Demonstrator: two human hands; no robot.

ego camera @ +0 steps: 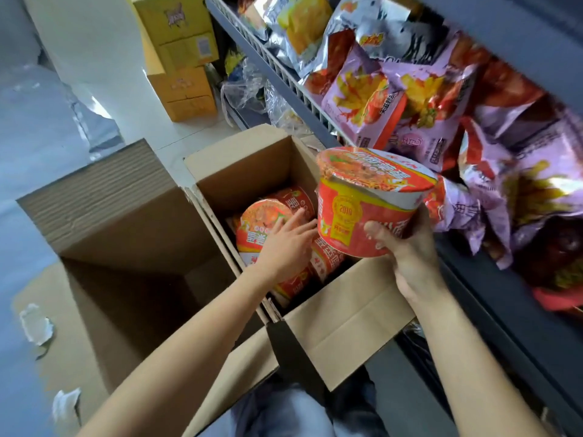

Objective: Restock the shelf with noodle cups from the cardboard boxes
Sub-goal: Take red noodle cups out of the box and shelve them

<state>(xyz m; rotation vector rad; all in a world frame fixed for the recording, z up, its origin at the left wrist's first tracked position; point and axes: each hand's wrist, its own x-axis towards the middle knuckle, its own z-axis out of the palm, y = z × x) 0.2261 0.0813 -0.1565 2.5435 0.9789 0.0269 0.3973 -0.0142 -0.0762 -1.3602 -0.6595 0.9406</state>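
At centre right of the frame the person's right hand (pixel 407 244) holds a red noodle cup (pixel 369 200) from below, thumb across its side wall and the other fingers wrapped behind, so the cup sits tilted with its printed lid facing up and left. It hangs above the right edge of an open cardboard box (pixel 347 323) that stands on the floor in the middle of the frame, just beside the grey shelf (pixel 284 74) running along the right. The left hand (pixel 288 247) reaches down into that box with its fingers straight and slightly spread, the tips lying on the lid of a second noodle cup (pixel 262 225); more red cups (pixel 325 260) lie packed beside and beneath it. To the left, touching the first box, a second cardboard box (pixel 132 228) stands open, its inside dark in shadow. On the shelf at upper right lie heaps of purple and red snack bags (pixel 419 99), some drooping over the front rail just beside the lifted cup. Yellow cartons (pixel 183 58) are stacked against the wall at the top of the frame, left of the shelf.
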